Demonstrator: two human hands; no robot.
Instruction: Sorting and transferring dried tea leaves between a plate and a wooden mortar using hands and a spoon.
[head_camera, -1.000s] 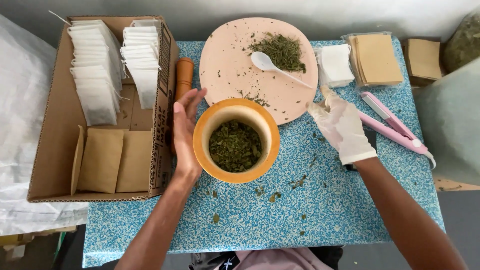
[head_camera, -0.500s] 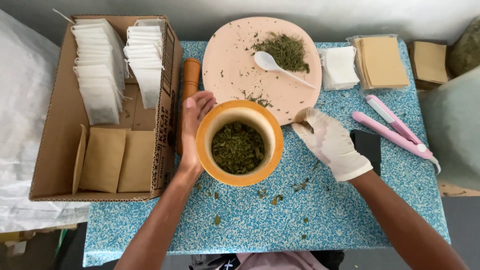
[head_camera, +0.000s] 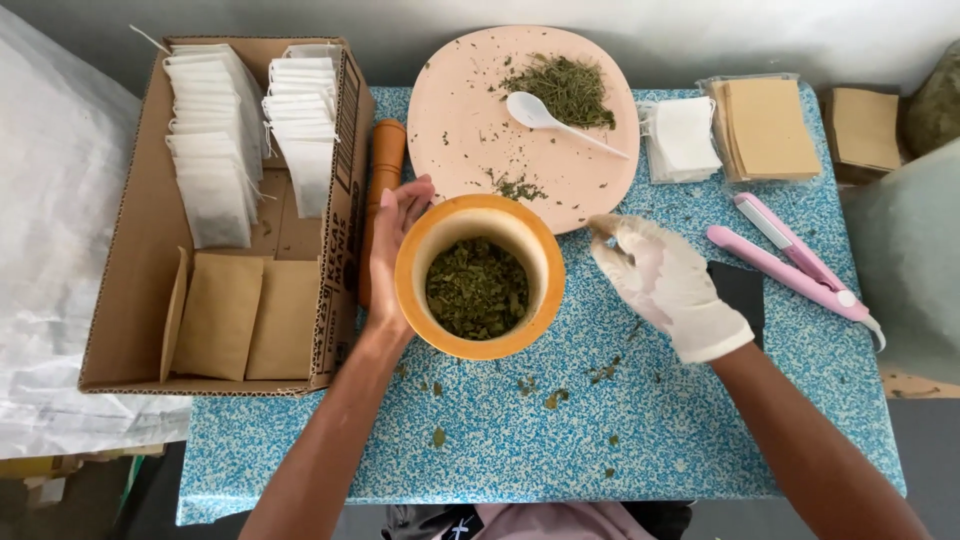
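Your bare left hand (head_camera: 392, 250) cups the left wall of the orange mortar (head_camera: 480, 277), which sits mid-table and holds crushed green leaves (head_camera: 476, 287). Your gloved right hand (head_camera: 668, 285) hovers just right of the mortar with fingertips pinched together; you cannot tell whether anything is between them. The pink plate (head_camera: 470, 120) lies just beyond, the cardboard box (head_camera: 130, 300) to the left.
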